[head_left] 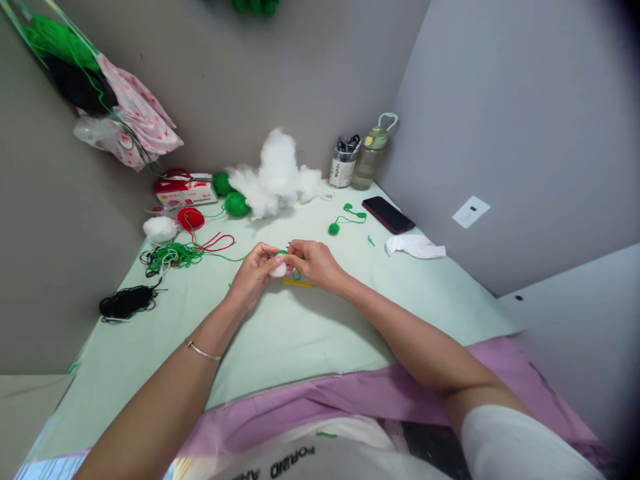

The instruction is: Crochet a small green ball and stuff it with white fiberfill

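Above the middle of the table, my left hand [253, 272] is closed around a small white-and-green yarn piece [279, 270]. Its green part is at the top, mostly behind fingers. My right hand [315, 263] meets it from the right with pinched fingers; a thin dark tip shows by them, but what they grip is largely hidden. A small loop of green yarn [297, 274] hangs beneath these fingers. Just below both hands lies a slim yellow tool [297, 283]. Another green strand runs from my left hand toward a tangled green yarn heap [175, 255].
White stuffing [277, 177] and green yarn balls [237, 205] sit at the back. Black yarn [127, 303] and red yarn [191, 219] lie left. A phone [389, 215], white cloth [415, 246], pen cup [343, 167] and bottle [367, 163] occupy the right, near the wall.
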`<state>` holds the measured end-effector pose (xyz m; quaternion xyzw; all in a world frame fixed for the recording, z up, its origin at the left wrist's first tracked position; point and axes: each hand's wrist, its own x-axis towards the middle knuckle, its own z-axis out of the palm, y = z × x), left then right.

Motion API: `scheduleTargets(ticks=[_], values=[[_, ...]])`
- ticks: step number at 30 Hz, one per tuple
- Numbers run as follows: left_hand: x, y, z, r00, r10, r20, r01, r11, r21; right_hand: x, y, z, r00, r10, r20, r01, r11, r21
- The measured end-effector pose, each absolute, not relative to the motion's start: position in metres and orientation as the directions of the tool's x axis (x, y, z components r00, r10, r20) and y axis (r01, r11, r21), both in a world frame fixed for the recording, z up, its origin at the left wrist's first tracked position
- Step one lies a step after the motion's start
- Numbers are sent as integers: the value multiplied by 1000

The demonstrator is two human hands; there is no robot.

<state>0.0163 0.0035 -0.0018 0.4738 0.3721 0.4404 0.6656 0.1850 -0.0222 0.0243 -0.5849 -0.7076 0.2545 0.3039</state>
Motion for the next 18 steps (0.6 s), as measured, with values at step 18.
scheduleTargets(ticks=[18], values=[[22, 2, -9, 201, 974, -108, -265, 161, 951, 174, -23, 15, -130, 979, 155, 778, 197, -597]])
